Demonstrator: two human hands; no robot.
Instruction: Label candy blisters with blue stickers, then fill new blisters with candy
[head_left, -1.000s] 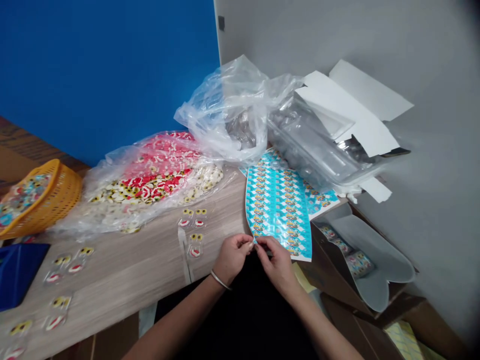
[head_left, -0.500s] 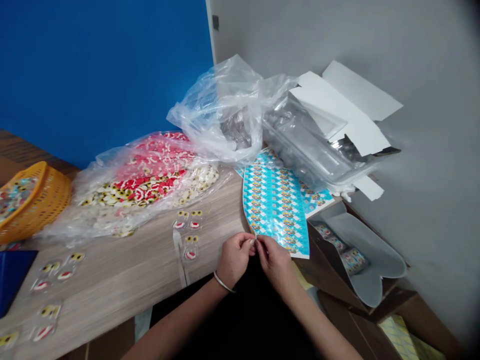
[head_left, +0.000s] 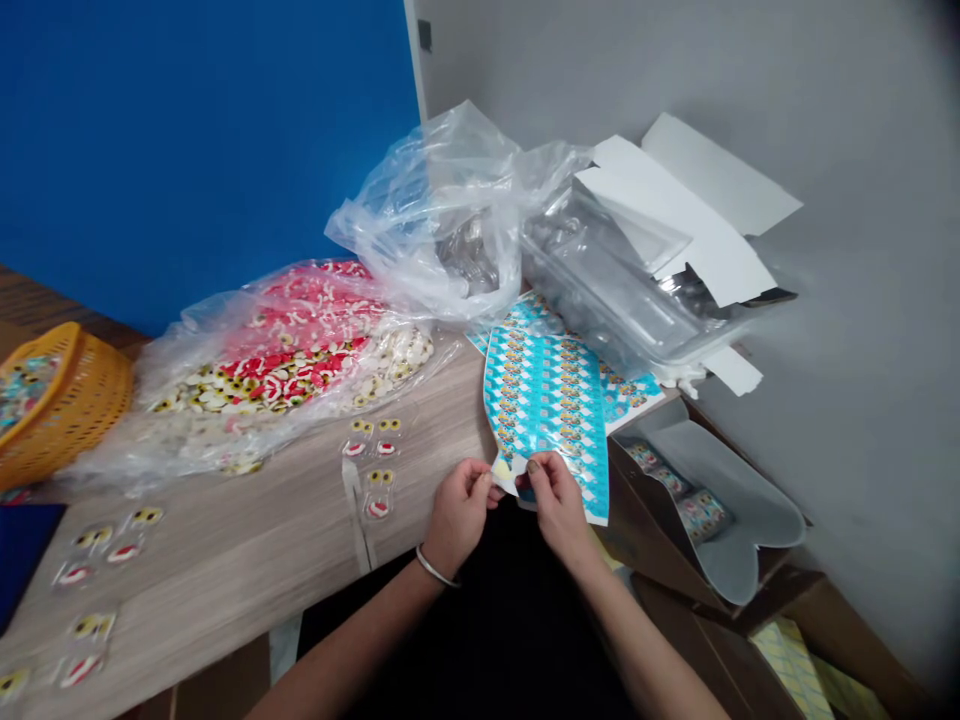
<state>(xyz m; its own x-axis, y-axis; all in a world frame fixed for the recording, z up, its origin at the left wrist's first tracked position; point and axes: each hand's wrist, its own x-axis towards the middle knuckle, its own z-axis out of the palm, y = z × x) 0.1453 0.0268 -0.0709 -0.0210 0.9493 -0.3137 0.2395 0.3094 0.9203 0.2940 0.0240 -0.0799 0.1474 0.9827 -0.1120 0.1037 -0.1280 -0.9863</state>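
Observation:
A sheet of blue printed stickers point(head_left: 551, 400) lies at the table's right, its near edge lifted at the left corner. My left hand point(head_left: 459, 505), with a bangle at the wrist, pinches a white flap at that corner. My right hand point(head_left: 556, 500) is closed on the near edge of the sheet, a little apart from the left. Between the fingertips a pale yellow patch shows on the flap point(head_left: 505, 472). Left of my hands, clear blister packs point(head_left: 379, 492) with yellow eye shapes and red-and-white mouth shapes lie on the table.
A clear bag point(head_left: 292, 370) of red, white and yellow pieces spreads at the back. An orange basket point(head_left: 90, 400) stands far left, near more packs point(head_left: 94, 625). Clear plastic trays point(head_left: 615, 280) lie behind the sheet. An open carton point(head_left: 645, 530) with filled packs stands right.
My hands have drawn slightly apart. The sheet's corner has opened out between them, showing a white and pale yellow flap. The camera view has shifted slightly.

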